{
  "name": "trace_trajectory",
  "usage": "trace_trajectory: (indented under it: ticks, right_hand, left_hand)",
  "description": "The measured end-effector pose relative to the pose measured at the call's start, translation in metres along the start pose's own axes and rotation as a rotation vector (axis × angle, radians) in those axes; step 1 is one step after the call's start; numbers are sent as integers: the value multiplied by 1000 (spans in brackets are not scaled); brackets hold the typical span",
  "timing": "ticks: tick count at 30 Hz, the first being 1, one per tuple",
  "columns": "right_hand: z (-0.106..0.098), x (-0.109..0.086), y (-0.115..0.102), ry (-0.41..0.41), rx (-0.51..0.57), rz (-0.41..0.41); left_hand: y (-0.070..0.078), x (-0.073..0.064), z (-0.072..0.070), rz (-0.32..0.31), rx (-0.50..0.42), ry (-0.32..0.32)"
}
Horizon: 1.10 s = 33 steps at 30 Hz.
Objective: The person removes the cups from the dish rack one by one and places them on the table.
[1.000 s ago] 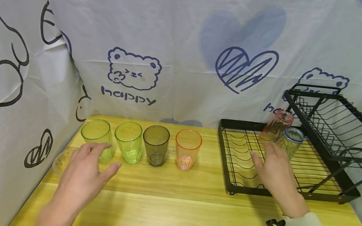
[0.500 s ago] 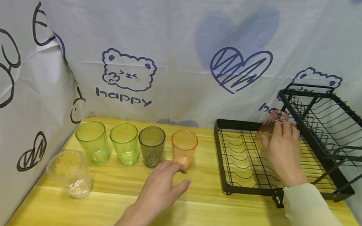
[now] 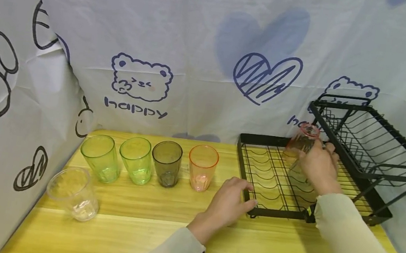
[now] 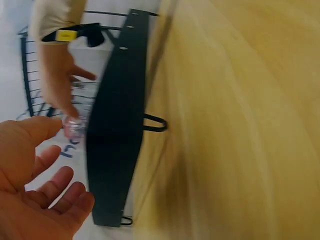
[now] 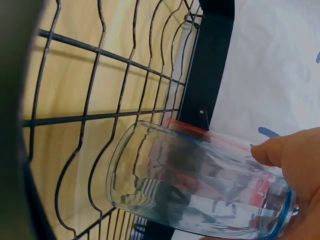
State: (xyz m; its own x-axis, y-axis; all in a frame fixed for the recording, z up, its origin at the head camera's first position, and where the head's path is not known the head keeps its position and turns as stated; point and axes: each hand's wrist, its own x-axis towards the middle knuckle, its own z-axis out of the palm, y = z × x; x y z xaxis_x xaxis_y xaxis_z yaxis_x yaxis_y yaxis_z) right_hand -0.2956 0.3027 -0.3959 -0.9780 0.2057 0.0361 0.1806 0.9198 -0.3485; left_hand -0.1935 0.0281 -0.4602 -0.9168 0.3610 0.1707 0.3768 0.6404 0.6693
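Observation:
My right hand (image 3: 319, 169) holds a clear blue-tinted drinking glass (image 5: 200, 185) by its blue base end, mouth toward the rack's wires; most of it is hidden in the head view. Just behind it a pink-red glass (image 3: 301, 141) stands upside down in the black dish rack (image 3: 276, 213). My left hand (image 3: 229, 200), fingers apart and holding nothing, is by the rack's front left corner. To its left an orange glass (image 3: 202, 169), a grey glass (image 3: 166, 164) and two green glasses, one of them the nearer green glass (image 3: 137, 160), stand upright in a row.
A clear glass (image 3: 76, 195) stands at the left, nearer the front than the row. The rack's raised upper tier (image 3: 382, 141) overhangs its right side. Behind everything hangs a printed white cloth (image 3: 204, 58). The wooden table (image 3: 127, 236) extends in front.
My left hand has moved right, from the green glasses past the orange one to the rack's corner. My right hand has closed around the blue-tinted glass.

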Motion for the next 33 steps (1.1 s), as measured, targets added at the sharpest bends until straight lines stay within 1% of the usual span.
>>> trace_trajectory:
  ticks: [3, 6, 11, 17, 22, 25, 30, 33]
  right_hand:
    - [2, -1, 2, 20, -2, -16]
    - [4, -5, 1, 44, -6, -35]
    - [7, -15, -4, 109, -16, -70]
    - [14, -31, -17, 218, -14, -142]
    - [15, -44, -26, 276, 9, -196]
    - [15, -51, -30, 294, 21, -212]
    - [15, -63, -35, 369, 47, -262]
    - [15, -71, -38, 397, 76, -279]
  left_hand:
    - [0, 6, 9, 0, 37, -15]
    - [1, 8, 13, -6, 59, -25]
    - [0, 9, 16, -18, 91, -38]
    - [2, 10, 17, -34, 77, -42]
    - [2, 11, 17, -51, 51, -35]
    - [2, 13, 18, -64, 7, -24]
    - [4, 15, 15, -93, -72, 8]
    - [7, 16, 13, -112, -103, 30]
